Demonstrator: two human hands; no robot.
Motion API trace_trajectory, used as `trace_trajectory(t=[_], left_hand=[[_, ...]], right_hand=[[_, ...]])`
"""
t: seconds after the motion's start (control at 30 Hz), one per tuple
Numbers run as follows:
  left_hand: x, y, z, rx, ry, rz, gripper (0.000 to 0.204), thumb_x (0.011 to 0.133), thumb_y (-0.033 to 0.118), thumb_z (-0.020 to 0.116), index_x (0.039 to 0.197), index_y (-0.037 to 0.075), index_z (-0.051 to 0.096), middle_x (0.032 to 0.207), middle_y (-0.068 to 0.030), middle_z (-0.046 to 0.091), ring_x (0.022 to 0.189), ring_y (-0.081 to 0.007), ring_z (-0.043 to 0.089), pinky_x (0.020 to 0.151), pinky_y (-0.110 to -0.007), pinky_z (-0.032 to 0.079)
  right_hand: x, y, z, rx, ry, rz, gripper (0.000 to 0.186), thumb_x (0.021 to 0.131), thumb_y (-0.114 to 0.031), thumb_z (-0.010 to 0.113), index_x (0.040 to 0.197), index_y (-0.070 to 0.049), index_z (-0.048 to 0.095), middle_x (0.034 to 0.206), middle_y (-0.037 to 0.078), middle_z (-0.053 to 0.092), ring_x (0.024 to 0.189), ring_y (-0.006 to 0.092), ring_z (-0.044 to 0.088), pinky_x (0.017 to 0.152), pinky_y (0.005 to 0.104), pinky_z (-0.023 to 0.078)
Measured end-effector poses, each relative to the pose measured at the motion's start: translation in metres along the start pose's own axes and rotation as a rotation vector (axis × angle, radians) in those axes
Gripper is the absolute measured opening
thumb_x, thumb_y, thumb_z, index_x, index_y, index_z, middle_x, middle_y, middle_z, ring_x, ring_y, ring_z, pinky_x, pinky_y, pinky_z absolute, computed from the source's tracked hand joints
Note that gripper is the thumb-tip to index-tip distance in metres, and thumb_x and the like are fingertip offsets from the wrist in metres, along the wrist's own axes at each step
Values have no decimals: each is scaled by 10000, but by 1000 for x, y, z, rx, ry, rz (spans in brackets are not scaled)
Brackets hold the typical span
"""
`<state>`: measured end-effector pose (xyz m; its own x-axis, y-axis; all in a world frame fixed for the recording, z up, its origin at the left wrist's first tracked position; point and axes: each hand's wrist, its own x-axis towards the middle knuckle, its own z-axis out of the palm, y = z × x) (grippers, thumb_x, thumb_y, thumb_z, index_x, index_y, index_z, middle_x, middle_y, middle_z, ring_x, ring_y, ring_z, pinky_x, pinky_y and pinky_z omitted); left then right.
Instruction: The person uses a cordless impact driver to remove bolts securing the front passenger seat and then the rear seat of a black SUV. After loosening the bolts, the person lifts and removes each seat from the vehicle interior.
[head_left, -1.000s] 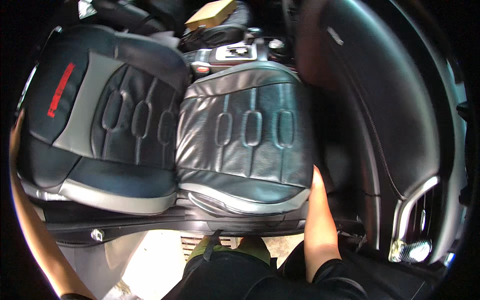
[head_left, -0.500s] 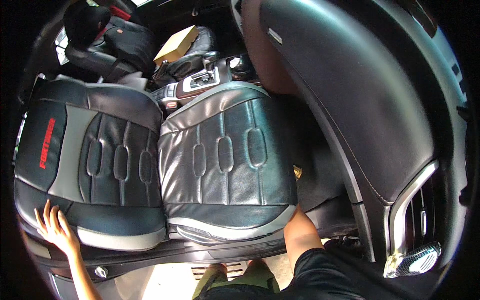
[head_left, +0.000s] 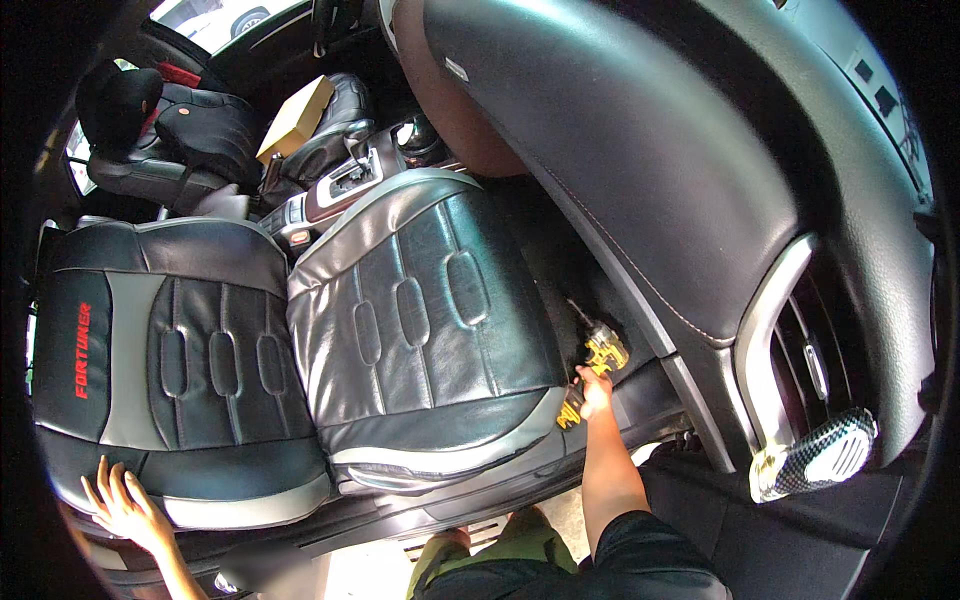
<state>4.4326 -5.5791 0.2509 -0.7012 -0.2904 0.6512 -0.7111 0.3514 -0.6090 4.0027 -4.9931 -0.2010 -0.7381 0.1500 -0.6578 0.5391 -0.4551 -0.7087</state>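
1. While the right hand (head_left: 595, 391) wraps round it, the yellow drill (head_left: 606, 351) sits in that grip, its bit (head_left: 578, 311) pointing away — holding it seems the step now.
2. Just left of the grip, the seat cushion (head_left: 430, 325) calls for a careful, firm-handed move.
3. Far left, the left hand (head_left: 130, 507) rests on the seat back (head_left: 220, 362) — spread wide, holding nothing.

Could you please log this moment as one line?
right hand: gripping yellow-and-black power drill | left hand: resting on black-and-grey leather-look seat backrest
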Motion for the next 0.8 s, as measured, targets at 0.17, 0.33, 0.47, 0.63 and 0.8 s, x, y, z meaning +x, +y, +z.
trace_trajectory(t=[0.17, 0.33, 0.47, 0.63, 0.8], left_hand=[[-1, 2, -2, 9, -16, -22, 330, 1040, 349, 470, 1148, 142, 702, 1425, 22, 581, 1471, -324, 343, 1144, -637, 220], [8, 8, -6, -43, 33, 0, 307, 1034, 341, 493, 1126, 151, 716, 1394, 27, 602, 1447, -331, 379, 1137, -595, 260], [13, 20, -21, -39, 1, -59, 303, 1023, 369, 513, 1122, 169, 719, 1362, 41, 619, 1442, -313, 393, 1118, -615, 271], [23, 30, -44, -160, 101, -79, 253, 964, 358, 593, 1058, 172, 735, 1268, 22, 676, 1371, -310, 481, 1020, -574, 331], [4, 33, -75, -610, 180, -115, 353, 842, 366, 720, 1100, 125, 702, 1349, -71, 613, 1393, -353, 415, 1122, -677, 121]], right_hand=[[-32, -1, -39, 55, 62, -88, 130, 833, -27, 712, 861, -88, 601, 714, 31, 582, 611, 150, 576, 561, 346, 545], [-87, 8, -60, 20, -27, -205, 123, 810, -46, 716, 854, -71, 604, 726, 54, 603, 577, 195, 593, 570, 366, 556], [-130, 15, -64, 50, -183, -165, 145, 805, -63, 677, 921, -71, 591, 741, 72, 612, 610, 220, 611, 626, 392, 568], [-187, 13, -60, 188, -604, -148, 162, 812, -91, 613, 961, -99, 549, 740, 70, 578, 659, 245, 620, 726, 480, 588], [-294, 24, -41, 167, -857, -231, 210, 820, -100, 651, 1001, -96, 545, 815, 67, 580, 756, 273, 634, 841, 492, 545]])
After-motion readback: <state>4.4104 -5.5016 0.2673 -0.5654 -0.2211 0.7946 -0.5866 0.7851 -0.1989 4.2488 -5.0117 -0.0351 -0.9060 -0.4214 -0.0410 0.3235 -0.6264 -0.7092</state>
